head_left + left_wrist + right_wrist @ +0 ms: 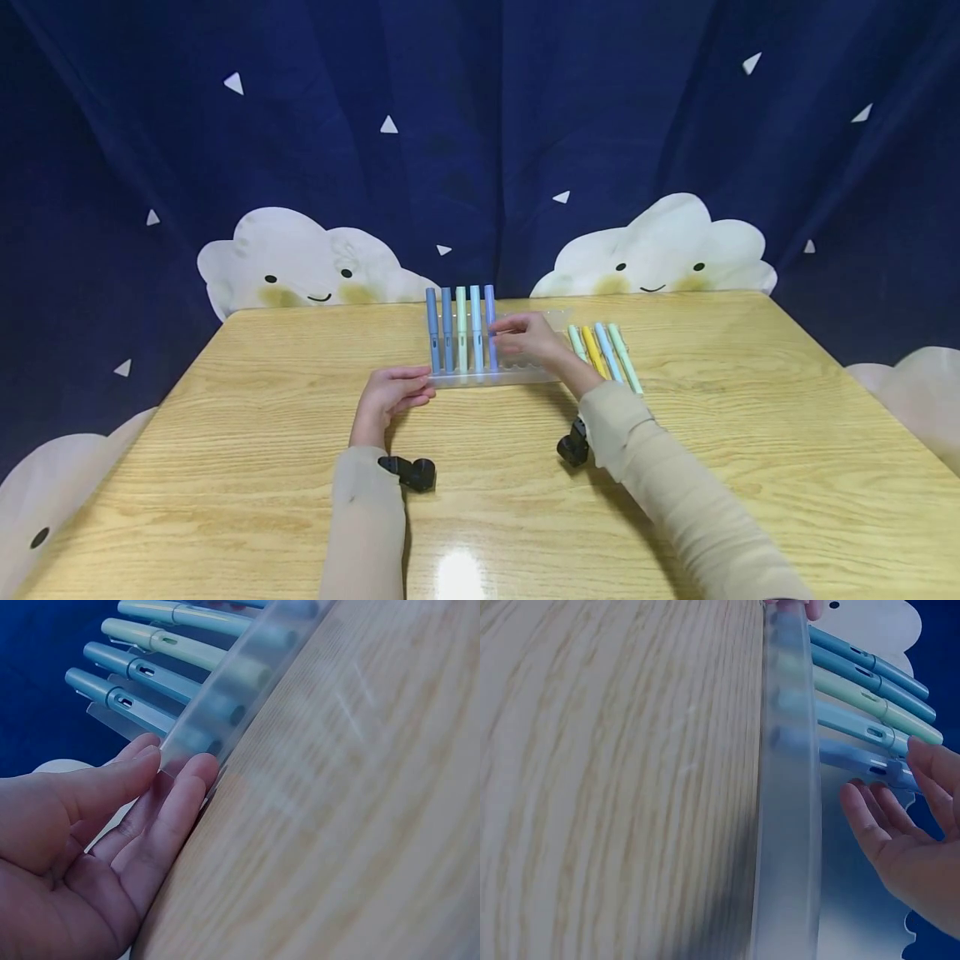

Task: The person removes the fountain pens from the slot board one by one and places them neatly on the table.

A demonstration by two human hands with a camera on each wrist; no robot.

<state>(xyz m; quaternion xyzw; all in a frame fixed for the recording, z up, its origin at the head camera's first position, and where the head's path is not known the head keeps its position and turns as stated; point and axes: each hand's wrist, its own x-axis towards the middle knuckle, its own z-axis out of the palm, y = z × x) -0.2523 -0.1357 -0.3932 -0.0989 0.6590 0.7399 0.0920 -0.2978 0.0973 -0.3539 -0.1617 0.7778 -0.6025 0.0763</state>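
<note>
A clear, frosted rack [787, 847] sits on the wood-grained desk [487, 467], and five pens stand in its left part with their caps up, their lower ends showing blurred through the front strip. From left to right they are two darker blue pens [433, 329], a pale green pen [461, 329], a light blue pen [476, 325] and a periwinkle pen [490, 302]. The left hand [392, 394] pinches the left end of the rack, thumb on one side and fingers on the other, just beside the outermost darker blue pen. The right hand [531, 337] is at the periwinkle pen, which passes between thumb and fingers near its cap; the fingers look loosely spread there, and I cannot tell whether this grip presses on the pen or merely surrounds it. To the right of the rack, near the right wrist, four more pens lie side by side: a green one [577, 343], a yellow one [595, 350], a pale blue one [608, 350] and a second green one [626, 358]. Both forearms wear beige sleeves [367, 517], with a small black camera [422, 475] at each wrist. Behind the desk hangs a navy curtain [450, 183] printed with white triangles and smiling clouds [300, 246].
</note>
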